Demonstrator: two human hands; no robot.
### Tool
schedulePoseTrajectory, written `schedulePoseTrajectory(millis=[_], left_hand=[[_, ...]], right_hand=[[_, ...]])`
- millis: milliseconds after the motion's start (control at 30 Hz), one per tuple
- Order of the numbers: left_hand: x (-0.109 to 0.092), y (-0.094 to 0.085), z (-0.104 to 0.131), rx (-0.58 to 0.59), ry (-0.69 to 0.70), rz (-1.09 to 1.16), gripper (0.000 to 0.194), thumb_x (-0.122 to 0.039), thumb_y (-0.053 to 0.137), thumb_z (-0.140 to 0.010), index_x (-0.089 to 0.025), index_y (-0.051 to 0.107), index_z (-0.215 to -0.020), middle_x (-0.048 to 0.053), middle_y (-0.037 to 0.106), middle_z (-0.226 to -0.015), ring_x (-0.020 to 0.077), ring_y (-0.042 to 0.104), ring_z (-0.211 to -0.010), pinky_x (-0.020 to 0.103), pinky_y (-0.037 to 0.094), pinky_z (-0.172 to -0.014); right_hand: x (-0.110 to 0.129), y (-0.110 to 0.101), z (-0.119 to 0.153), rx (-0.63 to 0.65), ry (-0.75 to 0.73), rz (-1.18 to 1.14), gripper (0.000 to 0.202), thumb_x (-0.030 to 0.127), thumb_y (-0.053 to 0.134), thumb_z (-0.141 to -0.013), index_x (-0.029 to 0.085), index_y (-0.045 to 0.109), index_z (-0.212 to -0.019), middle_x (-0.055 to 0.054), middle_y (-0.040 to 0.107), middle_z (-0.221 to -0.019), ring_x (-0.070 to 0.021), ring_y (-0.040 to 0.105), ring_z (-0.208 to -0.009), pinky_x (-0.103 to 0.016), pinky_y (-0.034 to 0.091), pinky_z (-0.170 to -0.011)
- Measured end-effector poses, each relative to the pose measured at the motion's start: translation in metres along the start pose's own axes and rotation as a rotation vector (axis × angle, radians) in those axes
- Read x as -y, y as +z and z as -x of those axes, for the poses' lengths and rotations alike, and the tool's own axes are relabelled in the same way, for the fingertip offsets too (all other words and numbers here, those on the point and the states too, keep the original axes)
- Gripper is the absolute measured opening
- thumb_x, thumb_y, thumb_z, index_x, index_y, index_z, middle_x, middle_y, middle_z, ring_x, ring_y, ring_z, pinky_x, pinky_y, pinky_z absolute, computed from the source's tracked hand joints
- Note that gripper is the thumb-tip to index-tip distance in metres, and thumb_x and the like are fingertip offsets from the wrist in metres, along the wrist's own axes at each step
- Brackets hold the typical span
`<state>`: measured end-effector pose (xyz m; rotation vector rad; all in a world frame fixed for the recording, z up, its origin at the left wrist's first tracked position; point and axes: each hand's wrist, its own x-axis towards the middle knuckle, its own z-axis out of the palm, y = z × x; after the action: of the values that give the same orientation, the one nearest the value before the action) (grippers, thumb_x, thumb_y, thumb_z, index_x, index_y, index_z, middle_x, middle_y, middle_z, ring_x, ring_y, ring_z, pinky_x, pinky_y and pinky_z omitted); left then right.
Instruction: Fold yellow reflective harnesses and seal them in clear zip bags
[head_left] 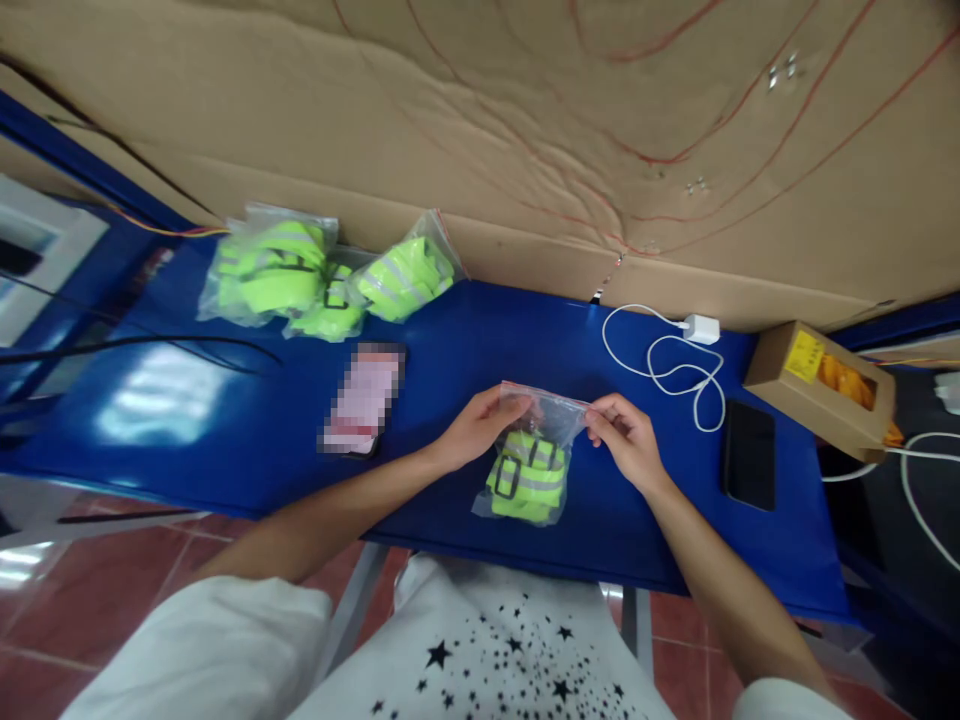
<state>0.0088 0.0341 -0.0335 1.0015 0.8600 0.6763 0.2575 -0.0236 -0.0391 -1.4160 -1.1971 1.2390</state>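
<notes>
A clear zip bag (555,410) lies near the front edge of the blue table (465,370), its red-lined mouth pointing away from me. Inside it is a folded neon yellow strap bundle (531,478) with grey reflective stripes and a black buckle. My left hand (484,425) pinches the bag's top edge at the left, thumb laid across the plastic. At the right end of the same edge, my right hand (621,432) grips the corner between thumb and fingers. Between the two hands the top edge is stretched nearly straight.
Several bagged neon bundles (277,265) sit at the back left. A phone with a blurred screen (364,400) lies left of my hands. To the right are a white charger (701,329) with cable, a dark phone (750,455) and a cardboard box (821,390). Cardboard with red wires (525,150) stands behind.
</notes>
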Motion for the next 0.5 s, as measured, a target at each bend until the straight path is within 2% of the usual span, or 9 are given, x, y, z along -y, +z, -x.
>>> schedulePoseTrajectory(millis=[100, 267, 500], left_hand=[[-0.003, -0.003, 0.002, -0.038, 0.0, -0.003, 0.051, -0.062, 0.074, -0.088, -0.014, 0.076, -0.105, 0.009, 0.081, -0.101, 0.0236, 0.075, -0.098, 0.034, 0.055, -0.097], [-0.013, -0.007, 0.005, 0.03, -0.064, 0.042, 0.051, -0.061, 0.074, -0.089, -0.016, 0.077, -0.115, 0.009, 0.083, -0.101, 0.0261, 0.078, -0.099, 0.038, 0.057, -0.1], [-0.021, -0.008, 0.007, 0.095, 0.018, -0.085, 0.043, -0.055, 0.068, -0.096, -0.019, 0.08, -0.114, 0.008, 0.082, -0.108, 0.0251, 0.077, -0.103, 0.037, 0.057, -0.102]], right_hand=[[-0.002, -0.001, -0.001, -0.003, -0.009, 0.01, 0.034, 0.055, 0.074, -0.09, 0.021, 0.07, -0.089, 0.0, 0.068, -0.068, -0.0139, 0.061, -0.059, -0.027, 0.051, -0.056], [0.001, 0.0, -0.002, -0.03, -0.028, 0.04, 0.036, 0.056, 0.073, -0.089, 0.021, 0.068, -0.081, 0.0, 0.066, -0.063, -0.0141, 0.059, -0.056, -0.027, 0.048, -0.055], [0.006, 0.007, 0.001, -0.085, -0.059, 0.083, 0.035, 0.054, 0.071, -0.09, 0.023, 0.061, -0.077, 0.001, 0.061, -0.065, -0.0141, 0.055, -0.059, -0.028, 0.046, -0.059]])
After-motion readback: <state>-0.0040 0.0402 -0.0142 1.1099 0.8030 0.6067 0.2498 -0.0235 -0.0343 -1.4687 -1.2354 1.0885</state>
